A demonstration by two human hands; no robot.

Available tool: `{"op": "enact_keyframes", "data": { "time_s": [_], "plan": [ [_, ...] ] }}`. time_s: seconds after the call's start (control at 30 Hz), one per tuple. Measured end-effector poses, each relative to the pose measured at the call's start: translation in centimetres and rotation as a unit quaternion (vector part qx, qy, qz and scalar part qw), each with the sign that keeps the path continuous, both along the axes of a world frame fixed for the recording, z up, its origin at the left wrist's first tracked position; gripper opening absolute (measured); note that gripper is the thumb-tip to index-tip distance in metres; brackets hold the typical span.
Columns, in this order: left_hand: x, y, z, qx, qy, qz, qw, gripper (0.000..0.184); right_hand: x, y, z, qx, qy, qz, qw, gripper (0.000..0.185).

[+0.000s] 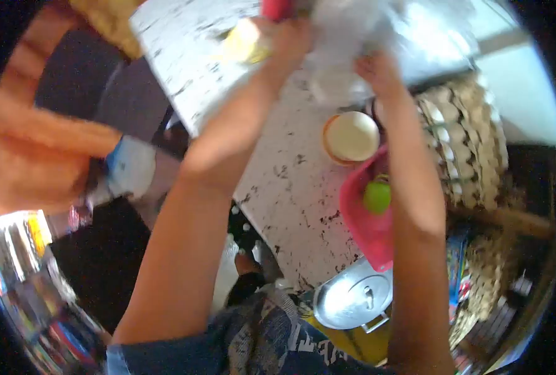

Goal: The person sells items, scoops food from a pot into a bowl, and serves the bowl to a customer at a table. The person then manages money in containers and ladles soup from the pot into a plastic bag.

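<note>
Both my arms stretch over the white, dark-flecked table (278, 169) to its far end. My left hand (295, 37) is smeared by motion beside a clear plastic bag (347, 37); its fingers do not show clearly. Close to it are a red object (277, 7), cut off by the top edge, and a blurred yellow item (247, 42). My right hand (378, 72) has its fingers curled together at the lower edge of the bag. What lies inside the bag is too blurred to tell. Below the hands stands a round pale tub (352, 137) with an orange rim.
A pink basin (362, 212) with a green item (378, 195) sits partly under my right forearm. Nearer me is a lidded metal pot (353, 297). Stacked egg trays (468, 137) stand on the right. At left are a dark chair (97, 81) and a dark box (100, 256).
</note>
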State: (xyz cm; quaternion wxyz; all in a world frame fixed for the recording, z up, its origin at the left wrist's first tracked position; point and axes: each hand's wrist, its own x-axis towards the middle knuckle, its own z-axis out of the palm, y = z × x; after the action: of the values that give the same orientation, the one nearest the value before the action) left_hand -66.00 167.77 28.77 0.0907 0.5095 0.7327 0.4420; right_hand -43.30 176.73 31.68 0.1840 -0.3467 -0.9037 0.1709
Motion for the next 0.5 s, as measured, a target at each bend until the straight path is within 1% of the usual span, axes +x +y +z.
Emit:
{"op": "enact_keyframes", "data": {
  "time_s": [0.03,0.07,0.1,0.13,0.17,0.2,0.23,0.27,0.3,0.33,0.4,0.47,0.5],
  "plan": [
    [-0.2,-1.0,-0.7,0.062,0.168,0.014,0.984,0.029,0.3,-2.4,1.8,-0.166,0.109,-0.039,0.979,0.024],
    [1.0,-4.4,0.0,0.114,0.118,0.03,0.986,0.023,0.6,-5.4,4.2,-0.393,0.27,-0.118,0.871,0.032],
    [3.3,-8.5,0.5,0.178,-0.022,0.046,0.983,0.02,1.1,-8.6,6.5,-0.473,0.325,-0.174,0.8,0.04],
    [5.2,-12.6,1.0,0.223,-0.125,0.055,0.965,0.02,2.0,-11.7,8.6,-0.497,0.341,-0.203,0.772,0.049],
    [6.9,-17.3,1.1,0.24,-0.185,0.057,0.951,0.023,1.9,-16.3,11.4,-0.456,0.355,-0.245,0.779,0.05],
    [8.4,-22.1,1.5,0.215,-0.208,0.057,0.953,0.028,4.0,-18.7,11.3,-0.426,0.367,-0.213,0.799,0.051],
    [9.6,-27.6,2.0,0.141,-0.216,0.054,0.965,0.029,7.3,-20.1,10.4,-0.443,0.372,-0.173,0.797,0.05],
    [10.7,-33.2,2.9,0.068,-0.229,0.046,0.97,0.031,9.5,-23.3,11.1,-0.489,0.348,-0.183,0.778,0.043],
    [12.0,-38.1,2.2,0.055,-0.194,0.051,0.978,0.03,9.6,-29.5,12.1,-0.434,0.356,-0.128,0.818,0.037],
    [13.5,-43.0,0.7,0.042,-0.161,0.052,0.985,0.028,12.6,-31.9,10.3,-0.435,0.321,-0.118,0.833,0.035],
    [16.1,-53.6,-2.1,-0.017,-0.115,0.033,0.993,0.027,17.1,-38.0,7.1,-0.546,0.28,-0.113,0.782,0.028],
    [19.0,-65.3,-3.0,-0.186,-0.22,0.034,0.957,0.025,19.3,-46.2,4.7,-0.573,0.192,-0.063,0.795,0.026],
    [20.4,-71.3,-3.6,-0.281,-0.236,0.02,0.93,0.031,19.7,-50.3,3.4,-0.589,0.155,-0.072,0.79,0.03]
  ]
}}
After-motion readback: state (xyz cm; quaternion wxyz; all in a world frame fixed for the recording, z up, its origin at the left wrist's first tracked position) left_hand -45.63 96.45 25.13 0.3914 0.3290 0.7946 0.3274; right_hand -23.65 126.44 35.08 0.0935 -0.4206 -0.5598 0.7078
